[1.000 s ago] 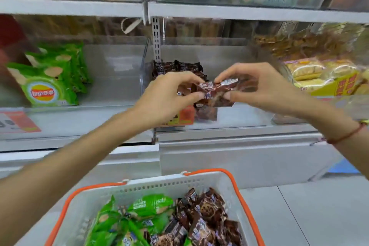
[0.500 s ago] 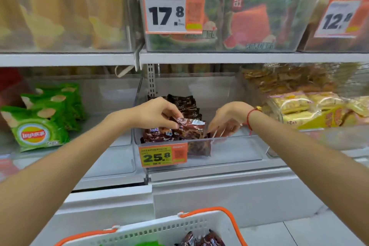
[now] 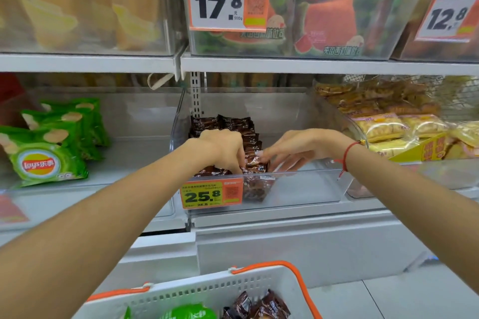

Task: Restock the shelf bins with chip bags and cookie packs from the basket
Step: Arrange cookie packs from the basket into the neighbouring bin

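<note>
Brown cookie packs [image 3: 228, 124] stand in a row along the left side of the clear middle bin [image 3: 305, 190]. My left hand [image 3: 223, 147] reaches down into that bin, and its fingers pinch the front cookie pack [image 3: 255, 166] at the near end of the row. My right hand [image 3: 298, 150] lies beside it with fingers stretched out, their tips touching the same pack. Green chip bags [image 3: 44, 158] lean in the left bin. The white basket [image 3: 207, 292] with orange handles sits below, holding a green chip bag [image 3: 189, 313] and more cookie packs [image 3: 261, 305].
An orange 25.8 price tag [image 3: 211, 193] hangs on the middle bin's front wall. Yellow pastry packs [image 3: 396, 127] fill the right bin. The shelf above [image 3: 285, 65] carries bins of watermelon-print packs [image 3: 334, 21]. The middle bin's right half holds nothing.
Both hands carried the cookie pack from in front of the shelf down into the middle bin. My right hand let go briefly and now touches the pack again.
</note>
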`<action>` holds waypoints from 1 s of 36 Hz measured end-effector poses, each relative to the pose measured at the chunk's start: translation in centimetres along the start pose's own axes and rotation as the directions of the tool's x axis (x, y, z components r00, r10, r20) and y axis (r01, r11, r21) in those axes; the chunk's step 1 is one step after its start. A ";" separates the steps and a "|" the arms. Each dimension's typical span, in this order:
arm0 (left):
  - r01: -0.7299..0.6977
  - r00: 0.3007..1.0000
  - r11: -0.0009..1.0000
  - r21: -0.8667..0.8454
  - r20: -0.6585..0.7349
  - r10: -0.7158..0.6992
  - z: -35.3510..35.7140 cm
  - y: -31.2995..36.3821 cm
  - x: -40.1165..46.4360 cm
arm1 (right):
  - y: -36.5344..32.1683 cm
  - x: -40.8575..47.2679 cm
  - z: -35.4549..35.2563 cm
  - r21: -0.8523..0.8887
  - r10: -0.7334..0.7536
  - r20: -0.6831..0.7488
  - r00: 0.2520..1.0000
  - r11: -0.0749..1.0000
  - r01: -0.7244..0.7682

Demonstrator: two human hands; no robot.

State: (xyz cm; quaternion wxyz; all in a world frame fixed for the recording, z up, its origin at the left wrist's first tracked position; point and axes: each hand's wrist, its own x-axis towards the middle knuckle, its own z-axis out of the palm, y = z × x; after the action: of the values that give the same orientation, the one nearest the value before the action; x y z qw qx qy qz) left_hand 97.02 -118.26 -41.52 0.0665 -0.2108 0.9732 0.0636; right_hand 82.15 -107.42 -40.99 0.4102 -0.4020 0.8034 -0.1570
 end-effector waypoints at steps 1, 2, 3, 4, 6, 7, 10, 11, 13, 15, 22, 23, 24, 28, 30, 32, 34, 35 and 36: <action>0.011 1.000 1.000 0.005 0.010 -0.011 0.0 -0.1 0.1 | -0.3 -0.5 -0.1 -0.040 0.007 0.041 0.999 0.999 -0.005; 0.018 1.000 1.000 0.006 0.016 -0.018 -0.1 -0.1 0.1 | -0.5 -0.9 -0.2 -0.082 0.014 0.065 0.998 0.997 -0.009; 0.021 1.000 1.000 0.006 0.017 -0.021 0.0 -0.1 0.2 | -0.8 -1.0 -0.2 -0.124 0.023 0.066 0.998 0.992 -0.015; 0.021 1.000 1.000 0.009 0.012 -0.021 0.0 -0.1 0.2 | -1.0 -1.0 0.0 -0.160 0.033 0.049 0.998 0.987 -0.025; 0.020 1.000 1.000 0.021 -0.016 -0.019 0.1 -0.1 0.2 | -1.4 -0.7 0.5 -0.193 0.041 -0.008 0.999 0.980 -0.042; 0.019 0.999 0.999 0.032 -0.039 -0.018 0.1 -0.1 0.1 | -1.5 -0.5 0.8 -0.194 0.035 -0.041 0.999 0.980 -0.042; 0.025 0.993 0.997 0.069 -0.119 -0.016 0.3 -0.3 -0.1 | -1.7 0.0 1.7 -0.172 -0.021 -0.143 0.990 0.985 -0.004; 0.027 0.991 0.997 0.075 -0.134 -0.017 0.4 -0.4 -0.3 | -1.7 0.1 1.9 -0.163 -0.048 -0.177 0.983 0.986 0.019; 0.025 0.993 0.996 0.086 -0.121 -0.015 0.4 -0.7 -0.5 | -1.7 0.3 2.2 -0.154 -0.092 -0.243 0.966 0.987 0.055; 0.015 0.998 0.995 0.099 -0.062 -0.009 0.3 -0.8 -0.5 | -1.7 0.4 2.4 -0.155 -0.108 -0.298 0.949 0.986 0.063; 0.006 0.993 0.992 0.123 0.115 -0.020 0.0 -0.4 -0.6 | -1.5 -0.1 3.7 -0.322 -0.203 -0.442 0.874 0.945 0.057; 0.011 0.992 0.993 0.120 0.121 -0.026 0.0 -0.4 -0.7 | -1.5 -0.2 3.8 -0.336 -0.213 -0.439 0.873 0.940 0.060; 0.016 0.993 0.994 0.110 0.116 -0.028 0.0 -0.4 -0.9 | -1.4 -0.4 3.8 -0.340 -0.221 -0.432 0.875 0.938 0.069; 0.015 0.999 0.999 0.037 -0.038 -0.013 -0.4 -0.2 -2.2 | -1.0 -1.5 3.5 -0.316 -0.265 -0.430 0.863 0.940 0.130; -0.001 0.989 1.000 -0.001 -0.147 0.001 -0.7 0.2 -3.5 | -0.7 -2.4 3.3 -0.308 -0.312 -0.466 0.828 0.935 0.178; -0.044 0.971 0.999 -0.031 -0.235 0.035 -0.8 0.9 -5.0 | -0.2 -3.6 3.3 -0.301 -0.369 -0.501 0.783 0.923 0.242; -0.088 0.951 0.995 -0.055 -0.302 0.068 -0.5 1.9 -6.9 | 0.4 -5.0 3.8 -0.292 -0.411 -0.523 0.747 0.909 0.297; -0.106 0.941 0.992 -0.063 -0.328 0.079 -0.2 2.5 -7.8 | 0.7 -5.8 4.2 -0.283 -0.425 -0.524 0.738 0.904 0.320; -0.121 0.934 0.990 -0.071 -0.346 0.089 0.2 3.1 -8.8 | 1.1 -6.6 4.8 -0.272 -0.435 -0.518 0.737 0.900 0.340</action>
State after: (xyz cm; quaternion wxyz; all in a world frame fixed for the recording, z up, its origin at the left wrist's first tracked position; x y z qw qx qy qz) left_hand 103.68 -111.90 -40.06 -0.1165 -0.1690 0.9759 0.0740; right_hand 87.57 -101.28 -41.05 0.0776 -0.5270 0.7963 -0.2865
